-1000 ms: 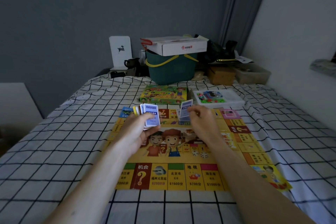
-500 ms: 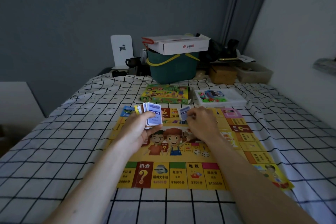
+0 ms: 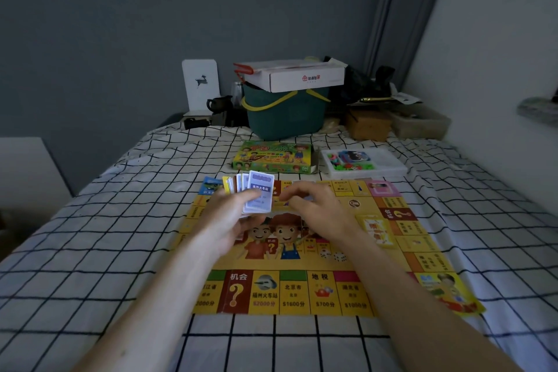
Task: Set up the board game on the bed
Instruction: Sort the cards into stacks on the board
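Grey walls close round a bed (image 3: 90, 220) dressed in a white sheet with a black grid, which fills the lower two thirds of the frame. Flat on it, centre and lower centre, lies the yellow game board (image 3: 302, 290), its near edge showing squares with prices and a brown question-mark square. Two white dice (image 3: 333, 255) sit on the board just right of the cartoon children printed in its middle, and a small yellow card pack (image 3: 377, 231) rests on the board's right side.

From the bottom corners two bare forearms reach in over the board. The left hand (image 3: 229, 220) curls its fingers and thumb round a fanned stack of cards (image 3: 256, 193), the front card blue and white, held upright above the board's far left part. The right hand (image 3: 320, 205) hovers just right of the fan, palm down, fingers bent toward the board's far edge; a sliver of pale card shows beneath them, but I cannot tell whether the fingers pinch it or merely cover it.

Beyond the board, at mid-frame, the green game box (image 3: 274, 157) lies on the sheet, and just right of it a white tray (image 3: 389, 166) holds small coloured pieces. Farther back a dark green basket (image 3: 287, 118) with a yellow handle carries a white carton (image 3: 305, 77) on its top. Left of the basket a white card with a deer figure (image 3: 200, 84) stands upright against the wall.
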